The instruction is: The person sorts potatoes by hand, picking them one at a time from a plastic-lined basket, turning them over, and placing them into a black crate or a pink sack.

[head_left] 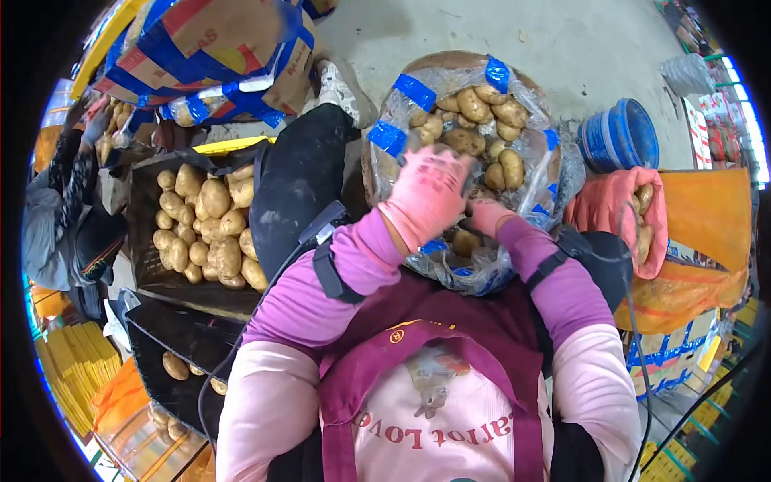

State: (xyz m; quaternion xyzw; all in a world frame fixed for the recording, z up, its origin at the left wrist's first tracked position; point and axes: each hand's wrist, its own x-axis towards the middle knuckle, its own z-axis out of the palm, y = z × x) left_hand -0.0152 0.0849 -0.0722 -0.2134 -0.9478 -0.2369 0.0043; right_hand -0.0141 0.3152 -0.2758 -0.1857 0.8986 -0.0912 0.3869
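Head view, and both gloved hands were right down in the potatoes! The left hand point(431, 193), in a pink glove with dark-stained fingertips, reached over the near left part of a round container point(450, 61), back of the hand turned up. What its grip had closed on, if anything, could not be told, since the fingertips were lost among the potatoes. Just beside it came the right hand point(487, 215), also in pink, pointing inward over the container's near side; its grip could not be read either.

And the potatoes point(483, 108)? Heaped inside the container, thickest toward the far edge, with another point(466, 243) showing close to the near edge. Clear plastic point(534, 153) lined the inside, fixed around the rim by strips of blue tape point(415, 91).

Over on the left, beyond the person's dark-clad leg point(297, 189), a black crate point(144, 265) held a big pile of paler potatoes point(215, 198). Off to the right stood a blue bucket point(606, 138), with a pink bag point(602, 201) of potatoes below it in view. Another person point(56, 221) bent forward at the far left, gloved hands near more potatoes point(112, 120).
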